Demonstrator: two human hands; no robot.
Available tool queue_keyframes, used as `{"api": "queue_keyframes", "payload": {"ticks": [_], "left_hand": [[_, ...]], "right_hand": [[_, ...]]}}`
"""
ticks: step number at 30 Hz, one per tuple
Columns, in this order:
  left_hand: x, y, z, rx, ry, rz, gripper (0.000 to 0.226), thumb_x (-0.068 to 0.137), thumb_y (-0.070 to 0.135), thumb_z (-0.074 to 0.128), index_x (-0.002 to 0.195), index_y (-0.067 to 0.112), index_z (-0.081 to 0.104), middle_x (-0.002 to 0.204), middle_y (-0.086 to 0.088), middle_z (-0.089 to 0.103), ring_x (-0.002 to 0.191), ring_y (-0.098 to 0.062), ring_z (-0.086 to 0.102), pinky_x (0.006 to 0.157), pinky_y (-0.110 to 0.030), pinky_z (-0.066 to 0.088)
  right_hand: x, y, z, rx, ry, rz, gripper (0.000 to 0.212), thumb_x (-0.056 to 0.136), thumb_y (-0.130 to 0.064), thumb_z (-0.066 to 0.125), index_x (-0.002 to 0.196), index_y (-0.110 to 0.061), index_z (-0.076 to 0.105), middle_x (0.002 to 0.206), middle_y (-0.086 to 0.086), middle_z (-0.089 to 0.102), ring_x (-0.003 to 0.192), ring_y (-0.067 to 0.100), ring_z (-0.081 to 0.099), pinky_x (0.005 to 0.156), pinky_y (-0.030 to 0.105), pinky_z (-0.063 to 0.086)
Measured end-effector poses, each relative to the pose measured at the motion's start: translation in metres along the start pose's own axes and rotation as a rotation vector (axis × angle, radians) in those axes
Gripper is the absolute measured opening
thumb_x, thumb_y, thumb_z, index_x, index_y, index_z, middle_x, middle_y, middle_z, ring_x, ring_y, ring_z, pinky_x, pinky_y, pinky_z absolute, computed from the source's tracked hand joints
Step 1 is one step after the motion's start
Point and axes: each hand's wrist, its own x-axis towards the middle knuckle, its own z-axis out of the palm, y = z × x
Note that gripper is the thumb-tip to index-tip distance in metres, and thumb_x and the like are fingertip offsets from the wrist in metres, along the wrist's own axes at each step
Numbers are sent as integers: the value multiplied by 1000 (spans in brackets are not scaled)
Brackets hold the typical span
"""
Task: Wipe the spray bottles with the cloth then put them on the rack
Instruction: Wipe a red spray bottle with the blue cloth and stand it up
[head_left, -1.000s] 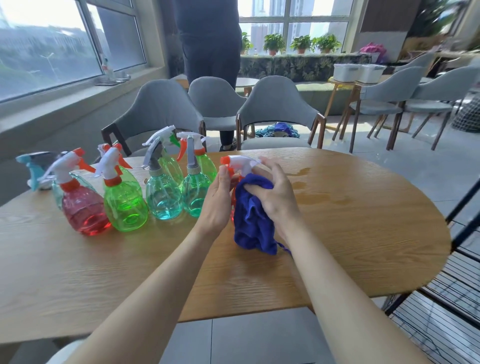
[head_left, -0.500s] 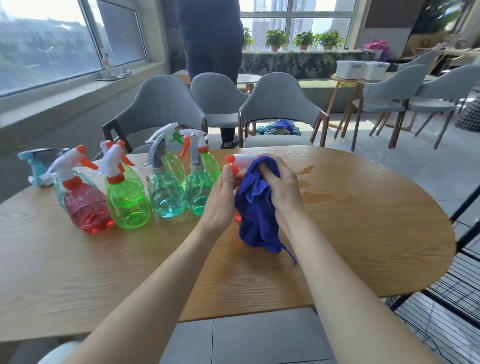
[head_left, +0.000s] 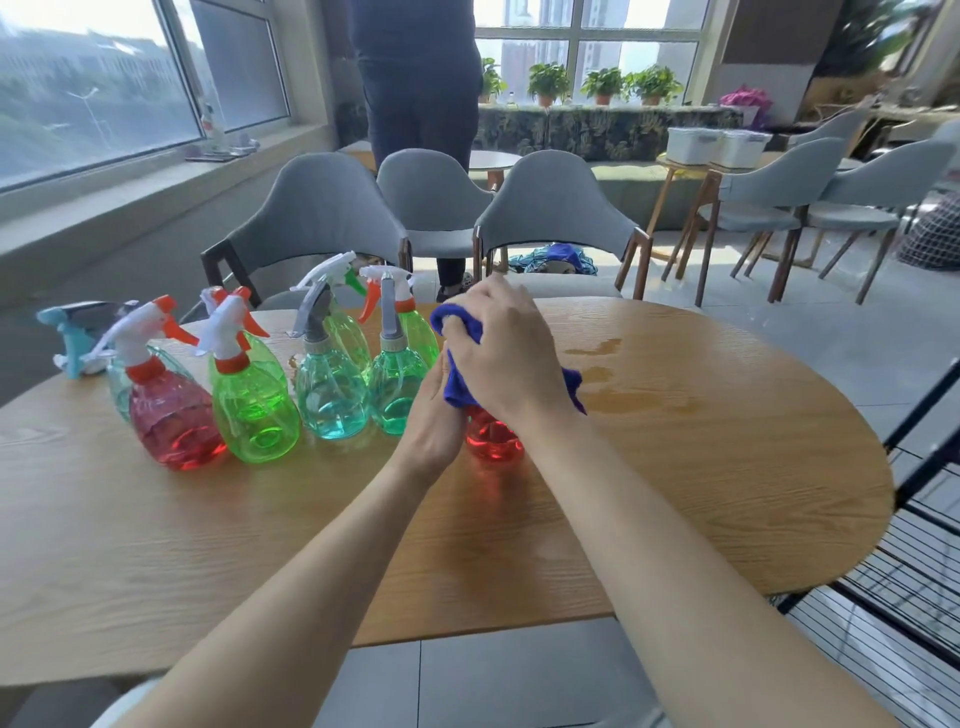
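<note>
A red spray bottle (head_left: 492, 439) stands on the wooden table (head_left: 675, 467), only its base showing. My right hand (head_left: 506, 353) grips the blue cloth (head_left: 460, 384) wrapped over the bottle's top, hiding the trigger head. My left hand (head_left: 434, 415) holds the bottle's left side. To the left stands a row of other bottles: a red one (head_left: 174, 421), a green one (head_left: 254, 410), a teal one (head_left: 332, 395) and another teal one (head_left: 395, 384), with more green ones behind.
A black wire rack (head_left: 909, 597) stands at the table's right edge. Wet patches (head_left: 628, 400) lie on the tabletop right of the hands. Grey chairs (head_left: 550, 218) stand behind the table, and a person (head_left: 421, 104) stands beyond them. A light-blue sprayer head (head_left: 72, 332) lies far left.
My right hand has slid the cloth up from the bottle's body over its top, uncovering the red base. The left hand stays on the bottle's side.
</note>
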Motion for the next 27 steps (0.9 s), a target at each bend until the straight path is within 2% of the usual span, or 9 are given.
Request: {"api": "queue_keyframes", "payload": {"ticks": [2, 5, 9, 12, 14, 17, 23, 25, 27], "left_hand": [[-1, 4, 0, 4, -4, -1, 29, 114, 10, 43, 130, 22, 64, 117, 12, 72, 97, 14, 64, 87, -12, 48], [-1, 8, 3, -47, 10, -66, 38, 119, 34, 30, 116, 45, 66, 109, 24, 76, 105, 14, 66, 95, -19, 51], [1, 4, 6, -68, 19, -113, 46, 117, 51, 23, 123, 49, 68, 125, 8, 76, 120, -9, 68, 110, -39, 51], [3, 1, 6, -64, 23, -119, 58, 115, 57, 21, 145, 32, 64, 138, 7, 70, 130, -4, 62, 115, -32, 44], [2, -1, 4, -58, 22, -102, 65, 113, 62, 21, 145, 25, 64, 138, 12, 68, 126, 7, 60, 115, -23, 41], [2, -2, 5, -61, 26, -99, 56, 114, 56, 21, 137, 29, 65, 124, 20, 68, 103, 26, 57, 91, 0, 39], [-2, 4, 7, -90, 37, -128, 44, 113, 58, 21, 120, 49, 64, 116, 25, 70, 104, 23, 62, 101, -19, 46], [-4, 7, 8, -85, 37, -106, 50, 114, 56, 21, 126, 41, 67, 119, 21, 72, 106, 21, 62, 105, -23, 49], [-6, 9, 7, -59, 35, -88, 50, 116, 49, 19, 132, 35, 64, 116, 21, 69, 100, 27, 58, 97, -11, 48]], "right_hand": [[-1, 3, 3, -9, 14, 29, 23, 106, -20, 58, 108, -10, 78, 106, 4, 68, 96, 15, 55, 84, 25, 47], [0, 11, 0, 55, 41, 161, 27, 110, -20, 53, 110, -7, 76, 107, 4, 69, 92, 12, 56, 75, 7, 37], [-8, 14, 9, 77, 85, 241, 32, 114, -22, 43, 117, -6, 71, 108, 3, 66, 92, 9, 55, 73, -1, 36], [-19, 19, 17, 106, 162, 353, 34, 116, -22, 38, 122, -4, 66, 114, 6, 64, 97, 11, 55, 77, -2, 34], [-27, 27, 17, 104, 176, 370, 33, 116, -20, 38, 124, -3, 65, 115, 7, 63, 99, 14, 56, 78, 1, 34], [-30, 33, 10, 114, 142, 359, 32, 115, -18, 40, 132, -6, 65, 123, 5, 60, 104, 11, 55, 84, 2, 34], [-42, 30, 3, 210, 294, 474, 18, 110, -11, 54, 127, -7, 56, 129, 6, 49, 97, -8, 53, 77, -3, 39], [-46, 26, 5, 230, 362, 376, 15, 107, -10, 59, 120, -5, 55, 125, 10, 50, 100, -16, 51, 78, -1, 41], [-42, 23, 10, 215, 303, 222, 14, 105, -12, 65, 114, -4, 58, 122, 11, 51, 100, -11, 52, 81, 0, 44]]}}
